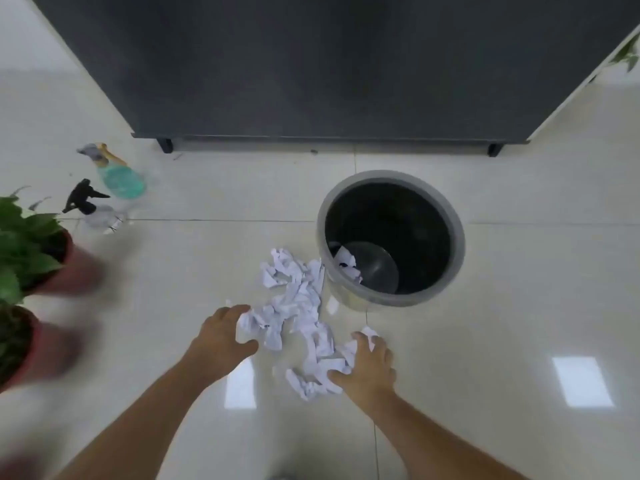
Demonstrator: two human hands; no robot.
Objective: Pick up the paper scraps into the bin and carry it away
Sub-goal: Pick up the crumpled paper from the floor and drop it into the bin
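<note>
A heap of crumpled white paper scraps (298,306) lies on the pale tiled floor, just left of a round grey bin (457,233) with a dark inside. One scrap (346,263) lies at the bin's bottom. My left hand (221,336) rests at the heap's left edge, fingers curled against the nearest scraps. My right hand (369,367) lies on the heap's lower right edge, fingers spread over the paper, with a scrap showing past its fingertips. Whether either hand has a firm hold on paper I cannot tell.
A dark cabinet (329,71) on short feet stands behind the bin. Two spray bottles, a green one (119,176) and a clear one with a black head (95,207), stand at the left. Two potted plants (31,251) sit at the far left edge.
</note>
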